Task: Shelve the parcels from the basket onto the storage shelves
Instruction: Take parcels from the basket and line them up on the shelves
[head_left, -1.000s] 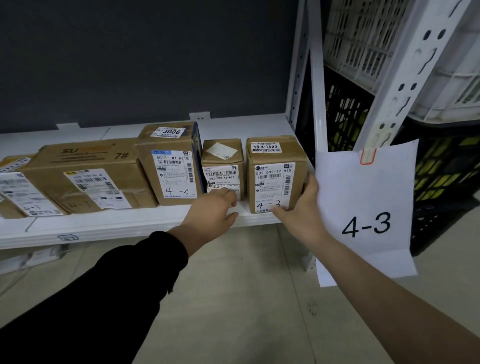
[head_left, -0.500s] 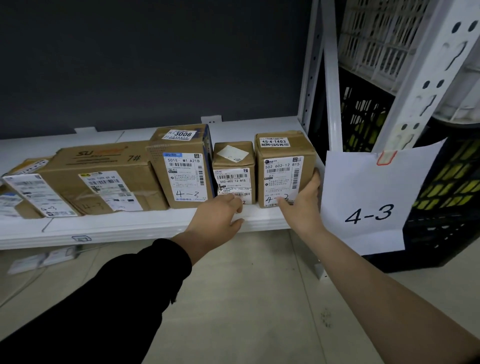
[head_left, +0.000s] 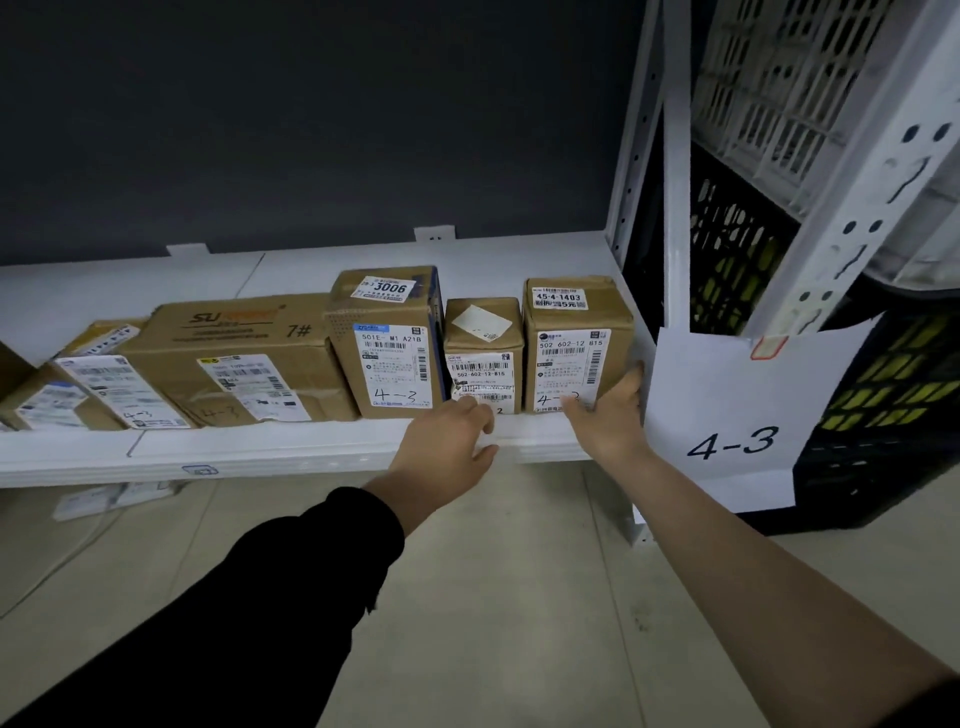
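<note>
**Shelf 4-3: two parcels being squared into the row**

Dark grey wall (head_left: 311, 130) backs a white shelf (head_left: 311, 452) with brown parcels standing in a row along it. From the left there is a flat parcel (head_left: 78, 384) lying tilted, a wide carton (head_left: 234, 353) marked 7#, a tall box (head_left: 387, 343) labelled 3006, a small box (head_left: 483, 353), and the end box (head_left: 571, 338) beside the shelf post (head_left: 670, 208).

The left hand (head_left: 447, 447), in a black sleeve, is relaxed and holds nothing; its fingertips touch the bottom front of the small box. The right hand (head_left: 608, 410) lies spread on the lower front corner of the end box, thumb up its right edge. I'd say it is pressing rather than gripping. Further right hangs a paper sign (head_left: 727, 405) reading 4-3, with black crates (head_left: 883, 389) behind. The basket is out of sight.

To me this looks like the tail of a placement: both boxes stand on the shelf, labels outward, and are being nudged into line. Next, both hands need to come away gently and fetch another parcel. The small box's handwritten code is half covered and seems to end in 2, so it is worth checking against the sign.
</note>
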